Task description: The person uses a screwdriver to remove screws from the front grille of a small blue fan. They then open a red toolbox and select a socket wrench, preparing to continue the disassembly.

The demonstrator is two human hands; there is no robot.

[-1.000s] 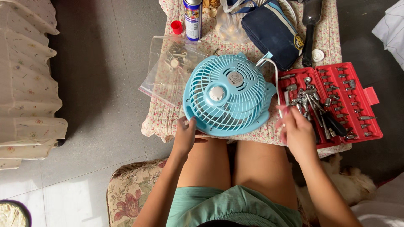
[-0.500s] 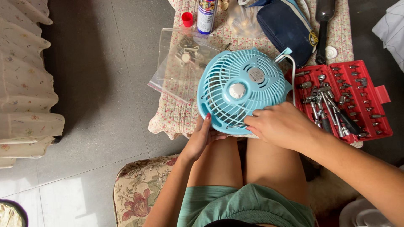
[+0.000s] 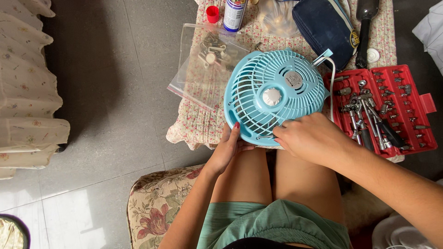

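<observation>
One light-blue fan [image 3: 276, 94] lies grille-up on the floral-clothed table [image 3: 194, 127], and two hands are on its near rim: the left hand [image 3: 229, 148] cups the lower-left edge, fingers curled on it, while the right hand [image 3: 310, 137] presses closed fingers onto the lower-right grille. Just right of that hand sits one red socket-bit case [image 3: 383, 107]; beyond the fan lie one clear zip bag [image 3: 205, 64], one spray can [image 3: 234, 14], one red cap [image 3: 212, 14] and one dark pouch [image 3: 325, 27].

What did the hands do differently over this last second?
The right hand left the red plastic socket set case and moved onto the near rim of the light blue plastic fan. The left hand kept gripping the rim's left side. The fan stayed on the table.
</observation>
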